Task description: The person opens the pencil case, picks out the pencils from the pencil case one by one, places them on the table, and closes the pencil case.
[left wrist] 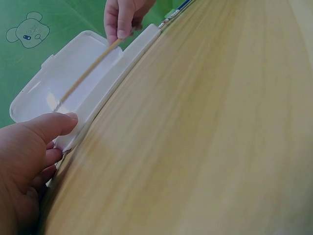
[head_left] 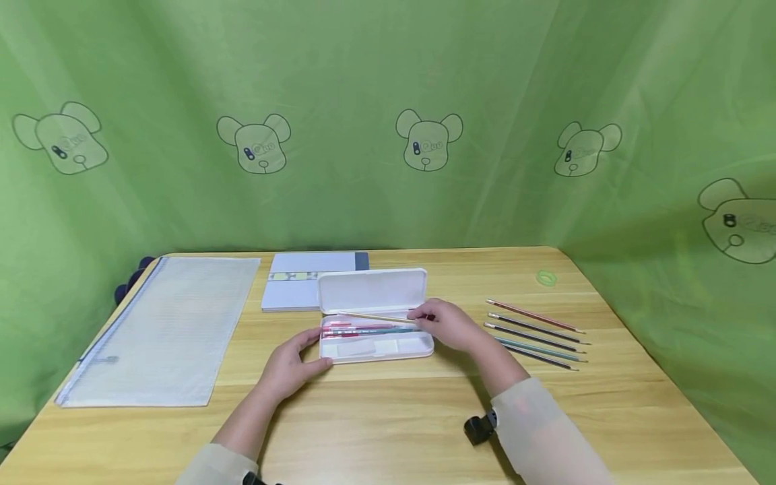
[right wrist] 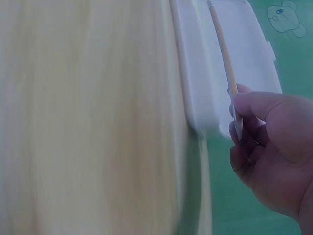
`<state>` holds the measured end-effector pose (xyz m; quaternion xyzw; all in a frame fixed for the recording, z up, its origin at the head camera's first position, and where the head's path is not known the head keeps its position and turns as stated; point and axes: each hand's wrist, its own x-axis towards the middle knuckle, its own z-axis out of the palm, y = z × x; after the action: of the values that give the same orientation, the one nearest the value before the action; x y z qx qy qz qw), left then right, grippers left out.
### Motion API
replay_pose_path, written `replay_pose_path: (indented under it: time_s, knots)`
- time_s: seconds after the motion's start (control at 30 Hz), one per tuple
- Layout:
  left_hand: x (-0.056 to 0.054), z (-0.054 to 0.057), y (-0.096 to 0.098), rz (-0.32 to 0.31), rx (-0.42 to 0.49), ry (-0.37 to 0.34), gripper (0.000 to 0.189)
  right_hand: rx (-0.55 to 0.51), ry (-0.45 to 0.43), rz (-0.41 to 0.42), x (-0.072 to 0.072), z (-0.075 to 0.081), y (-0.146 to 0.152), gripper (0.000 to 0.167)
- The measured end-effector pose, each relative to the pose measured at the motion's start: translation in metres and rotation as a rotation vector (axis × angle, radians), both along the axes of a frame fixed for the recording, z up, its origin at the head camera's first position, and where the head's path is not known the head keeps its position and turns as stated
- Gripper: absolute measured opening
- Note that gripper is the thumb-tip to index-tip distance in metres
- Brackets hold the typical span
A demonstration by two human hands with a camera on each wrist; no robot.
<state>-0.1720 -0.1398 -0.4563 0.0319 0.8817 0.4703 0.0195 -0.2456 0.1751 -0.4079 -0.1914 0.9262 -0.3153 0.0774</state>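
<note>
wht pencil case [head_left: 372,291], open, L grip [head_left: 286,370] at end | tan pencil [right wrist: 226,56], R grip [head_left: 448,325], abv case

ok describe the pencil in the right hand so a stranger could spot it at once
On the wooden table, find the open white pencil case. Over it, the right hand pinches a single pencil. Its tan barrel sets it apart from the red, teal and dark pencils lying on the table to its right.
</note>
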Motion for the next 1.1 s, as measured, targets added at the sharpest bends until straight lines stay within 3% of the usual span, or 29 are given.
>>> replay_pose_path:
  time_s: [0.4, 0.8, 1.1]
  knots:
    - [0.0, 0.0, 0.0, -0.009, -0.012, -0.002, 0.065, -0.055, 0.039, -0.006, 0.012, 0.015, 0.048, 0.021]
    - [0.0, -0.001, -0.001, -0.008, -0.023, -0.009, 0.067, -0.012, 0.046, -0.077, 0.04, 0.034, 0.111, 0.023]
    - [-0.001, -0.002, -0.001, -0.021, -0.02, -0.002, 0.067, 0.059, 0.077, -0.157, 0.064, 0.029, 0.155, 0.024]
